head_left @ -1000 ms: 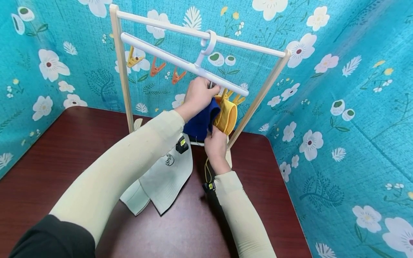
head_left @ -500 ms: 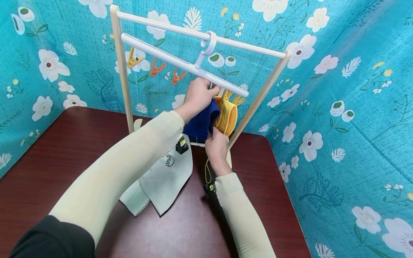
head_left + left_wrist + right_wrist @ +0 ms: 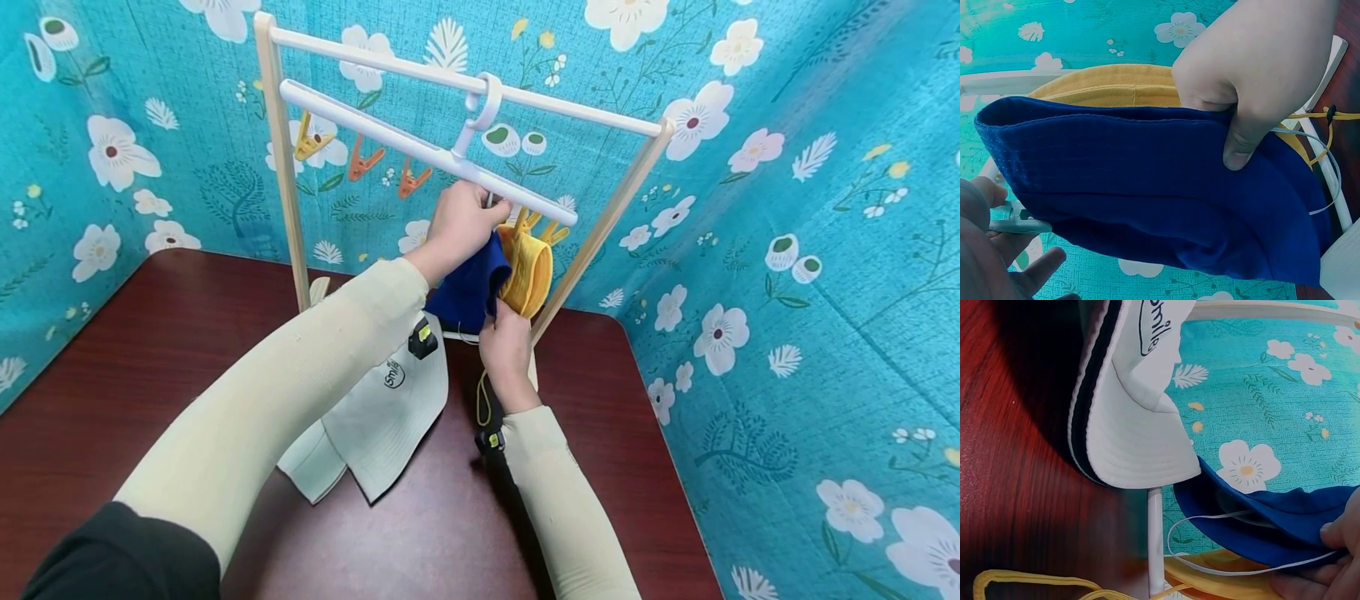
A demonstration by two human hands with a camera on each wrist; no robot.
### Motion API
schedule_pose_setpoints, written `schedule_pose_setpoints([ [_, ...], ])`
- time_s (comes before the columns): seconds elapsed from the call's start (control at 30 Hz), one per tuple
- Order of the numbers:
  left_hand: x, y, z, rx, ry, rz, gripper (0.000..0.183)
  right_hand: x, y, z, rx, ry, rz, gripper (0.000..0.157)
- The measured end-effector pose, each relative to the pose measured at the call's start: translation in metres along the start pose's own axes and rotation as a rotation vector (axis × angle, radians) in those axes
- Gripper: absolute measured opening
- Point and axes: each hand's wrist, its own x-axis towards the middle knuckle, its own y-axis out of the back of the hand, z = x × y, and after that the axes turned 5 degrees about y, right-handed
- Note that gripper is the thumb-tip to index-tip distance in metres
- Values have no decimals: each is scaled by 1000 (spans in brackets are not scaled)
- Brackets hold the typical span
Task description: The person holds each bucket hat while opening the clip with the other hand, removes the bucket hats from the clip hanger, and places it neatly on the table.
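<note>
A blue bucket hat with a thin white cord hangs below the white hanger bar. My left hand is just under the bar and pinches a pale clothespin at one end of the hat, as the left wrist view shows. Lower down, my right hand pinches the hat's brim, thumb on the near side. Right behind it hangs a yellow bucket hat, beneath yellow clothespins on the bar.
A wooden rack carries the hanger by its hook. Yellow and orange clothespins dangle from the bar's left half. A white hat with black lettering sits at the rack's lower left, above the dark red table. Floral cloth surrounds the table.
My right hand has shifted slightly down, drawing the lower part of the blue hat with it. My left hand stays at the clothespin.
</note>
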Motion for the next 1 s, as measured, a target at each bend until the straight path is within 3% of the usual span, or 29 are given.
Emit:
schedule_pose_setpoints([
  [0.43,0,-1,-1,1,-18,10,51,-4,2,4,-4,-5,20,22],
  [0.77,-1,0,2,6,12,3,49,-8,3,8,1,-38,19,19],
  [1.0,-3,0,2,-4,14,0,49,-10,4,14,8,-15,45,16],
])
